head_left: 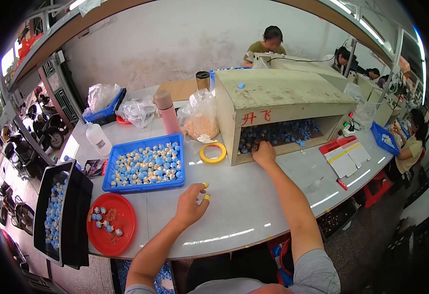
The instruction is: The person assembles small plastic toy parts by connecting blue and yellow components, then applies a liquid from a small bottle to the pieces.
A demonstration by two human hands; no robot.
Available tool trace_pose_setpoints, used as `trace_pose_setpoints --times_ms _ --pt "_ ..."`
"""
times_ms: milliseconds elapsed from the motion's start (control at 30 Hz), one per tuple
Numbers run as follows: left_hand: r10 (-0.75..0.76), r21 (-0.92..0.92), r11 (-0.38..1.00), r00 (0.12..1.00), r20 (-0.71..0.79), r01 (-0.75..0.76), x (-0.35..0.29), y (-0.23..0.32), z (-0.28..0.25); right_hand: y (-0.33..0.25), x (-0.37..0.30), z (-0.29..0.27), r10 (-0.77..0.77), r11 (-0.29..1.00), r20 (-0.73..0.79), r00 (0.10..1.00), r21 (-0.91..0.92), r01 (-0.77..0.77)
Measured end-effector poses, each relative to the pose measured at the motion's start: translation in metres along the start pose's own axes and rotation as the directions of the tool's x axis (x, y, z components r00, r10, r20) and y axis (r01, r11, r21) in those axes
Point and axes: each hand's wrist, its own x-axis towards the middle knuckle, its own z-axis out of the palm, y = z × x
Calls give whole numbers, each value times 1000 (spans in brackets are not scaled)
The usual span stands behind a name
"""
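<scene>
My left hand (191,205) hovers above the white tabletop, holding nothing, its fingers apart. Yellow covers wrap two of its fingertips. My right hand (264,154) reaches into the front opening of a cream-coloured box (228,117). Its fingers curl down at a heap of small blue pieces (293,132); what they grip, if anything, is hidden. Left of my left hand, a blue tray (147,188) holds many small round blue-and-white figures (148,164). A red plate (128,230) nearer me carries several similar figures and some crumbs.
A black crate (79,215) of blue pieces stands at the left edge. Yellow tape (212,160), a pink bottle (165,112), a plastic bag (201,120) and a white bottle (98,139) stand behind. Papers (346,156) and a red marker (342,184) lie right. People sit beyond.
</scene>
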Motion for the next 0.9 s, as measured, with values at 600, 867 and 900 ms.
trace_pose_setpoints --times_ms 600,867,900 --pt "-9 -207 978 998 55 20 -22 -13 33 -92 -179 0 -176 300 632 755 765 -571" --pt "-414 -657 443 789 455 611 -14 -14 18 0 -205 -42 63 854 -387 920 498 151" --pt "-412 -631 442 770 488 637 -11 -10 16 28 -206 -52 97 927 -541 836 356 122"
